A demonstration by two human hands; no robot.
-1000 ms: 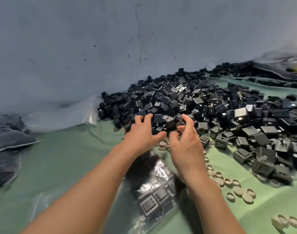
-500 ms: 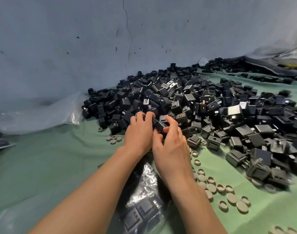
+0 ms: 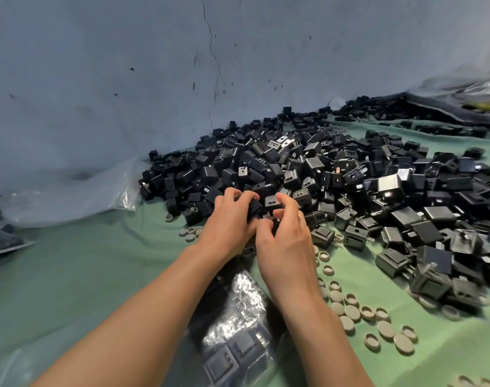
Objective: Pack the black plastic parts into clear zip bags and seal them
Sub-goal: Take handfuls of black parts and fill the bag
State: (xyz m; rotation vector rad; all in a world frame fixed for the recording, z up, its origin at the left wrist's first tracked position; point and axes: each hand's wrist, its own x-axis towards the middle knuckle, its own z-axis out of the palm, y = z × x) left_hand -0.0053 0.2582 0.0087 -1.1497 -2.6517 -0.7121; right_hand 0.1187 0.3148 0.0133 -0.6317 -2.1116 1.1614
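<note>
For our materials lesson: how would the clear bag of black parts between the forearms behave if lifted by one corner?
The clear bag probably sags: its film is crinkled. Loose boxy parts inside likely shift. Glossy film may slip.

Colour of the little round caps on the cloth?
Beige-grey; the round caps show best in the head view.

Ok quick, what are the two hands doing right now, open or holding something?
Left hand: closed, gripping a black plastic part.
Right hand: fingers curled, pinching a slotted black part.
</note>
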